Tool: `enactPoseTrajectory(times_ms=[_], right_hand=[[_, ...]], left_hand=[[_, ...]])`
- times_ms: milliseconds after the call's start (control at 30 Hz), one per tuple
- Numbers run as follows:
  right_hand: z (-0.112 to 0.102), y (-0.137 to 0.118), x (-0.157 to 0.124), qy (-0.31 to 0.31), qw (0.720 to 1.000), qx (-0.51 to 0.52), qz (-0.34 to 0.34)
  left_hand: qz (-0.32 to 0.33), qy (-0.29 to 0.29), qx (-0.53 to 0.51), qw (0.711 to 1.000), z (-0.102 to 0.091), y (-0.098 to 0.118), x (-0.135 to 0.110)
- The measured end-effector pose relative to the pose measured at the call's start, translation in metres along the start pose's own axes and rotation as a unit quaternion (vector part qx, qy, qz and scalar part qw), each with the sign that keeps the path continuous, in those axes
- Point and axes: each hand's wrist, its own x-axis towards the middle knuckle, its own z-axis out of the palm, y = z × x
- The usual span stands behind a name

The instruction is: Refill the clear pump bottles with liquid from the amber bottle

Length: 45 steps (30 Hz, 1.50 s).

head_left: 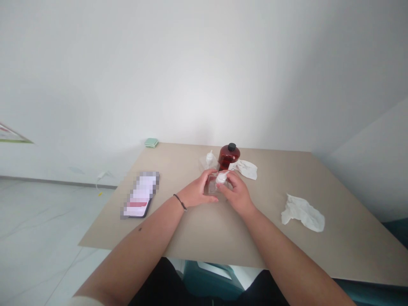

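Observation:
A clear, square-shouldered pump bottle (214, 187) stands on the table in front of me, with a white pump head (221, 178) on top. My left hand (200, 189) is wrapped round the bottle's left side, thumb and fingers on its edges. On the pump head, the fingers of my right hand (237, 193) are closed. Just behind sits a second clear bottle with a white pump (209, 159). Beside it stands a dark red-brown bottle (228, 156) with a black cap, its lower part hidden by my hands.
A crumpled tissue (247, 169) lies by the brown bottle, and another tissue (302, 213) is to the right. At left is a phone (140, 195) with a blurred screen. A small green case (151, 143) rests at the table's back left corner, near the wall.

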Motion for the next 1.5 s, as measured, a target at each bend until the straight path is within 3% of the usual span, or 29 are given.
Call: enactPoseTrajectory(times_ms=[733,1500], right_hand=[[-0.014,-0.011,-0.002,0.086,0.993,0.077,0.015],[-0.016,-0.002,-0.006,0.109,0.99,0.092,-0.014]], left_hand=[[0.001,-0.003,-0.011,1.0,0.0,-0.004,0.0],[-0.018,-0.001,-0.006,1.0,-0.001,-0.004,-0.001]])
